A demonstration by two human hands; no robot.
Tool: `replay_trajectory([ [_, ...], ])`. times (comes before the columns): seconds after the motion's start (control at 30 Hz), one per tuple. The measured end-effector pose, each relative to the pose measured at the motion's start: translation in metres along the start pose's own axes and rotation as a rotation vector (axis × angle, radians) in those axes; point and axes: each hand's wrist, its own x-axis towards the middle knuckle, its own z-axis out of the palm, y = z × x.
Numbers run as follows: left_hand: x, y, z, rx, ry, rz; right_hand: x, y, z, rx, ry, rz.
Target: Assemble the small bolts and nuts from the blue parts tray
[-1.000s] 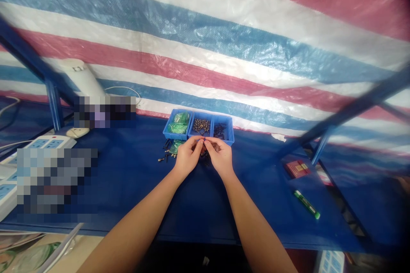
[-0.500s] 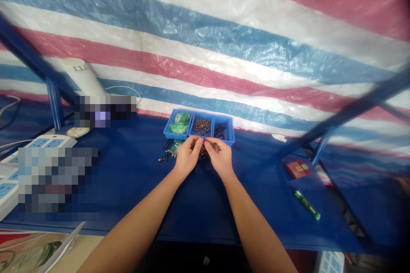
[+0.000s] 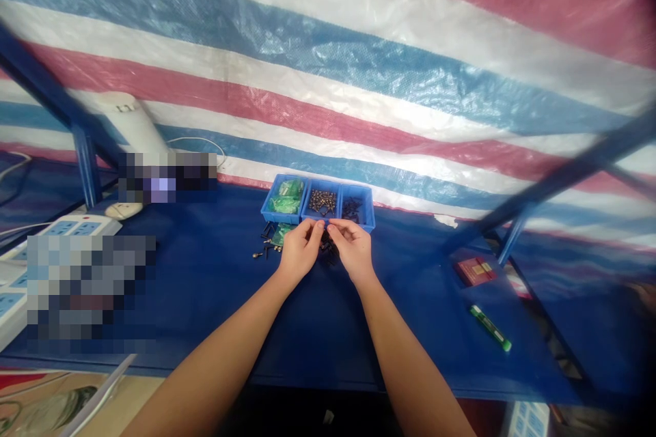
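My left hand [image 3: 300, 250] and my right hand [image 3: 352, 247] are close together over the blue table [image 3: 205, 287], fingertips pinched toward each other on a tiny part I cannot make out. Just behind them stand three small blue bins [image 3: 318, 203]: the left one has green pieces, the middle one brassy small parts, the right one dark small parts. Loose dark and brassy small parts [image 3: 266, 246] lie on the table to the left of my left hand and under my fingers.
A white power strip [image 3: 61, 227] lies at the far left. A white lamp base [image 3: 130, 124] stands behind it. A red packet [image 3: 475, 269] and a green pen [image 3: 490, 328] lie to the right. Blue frame bars [image 3: 564, 177] cross the right side; a striped tarp hangs behind.
My hands stay pinched together in front of the bins; the fingers shift only slightly. Nothing else has moved.
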Motion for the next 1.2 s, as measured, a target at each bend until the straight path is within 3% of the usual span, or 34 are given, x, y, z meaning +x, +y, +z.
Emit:
replay_trajectory([
  [0.23, 0.001, -0.003, -0.002, 0.118, 0.061, -0.035, 0.004, 0.006, -0.004, 0.008, 0.047, 0.107],
  [0.4, 0.0, -0.004, 0.0, 0.1, 0.062, -0.041, 0.004, 0.007, -0.004, 0.075, -0.137, 0.112],
  [0.47, 0.0, -0.003, 0.0, 0.092, 0.067, -0.04, 0.003, 0.007, -0.005, -0.046, -0.171, 0.053],
  [0.6, 0.0, -0.001, -0.002, 0.09, 0.088, -0.033, 0.002, 0.009, -0.011, -0.553, -0.168, -0.161],
  [0.73, 0.0, 0.0, -0.003, 0.095, 0.098, -0.033, 0.0, 0.01, -0.012, -0.882, -0.273, -0.216],
  [0.93, 0.0, 0.0, -0.002, 0.098, 0.098, -0.03, -0.006, 0.008, -0.007, -1.061, -0.352, -0.25],
  [1.2, 0.001, -0.001, -0.001, 0.093, 0.095, -0.029, -0.004, 0.005, -0.01, -1.027, -0.414, -0.252],
])
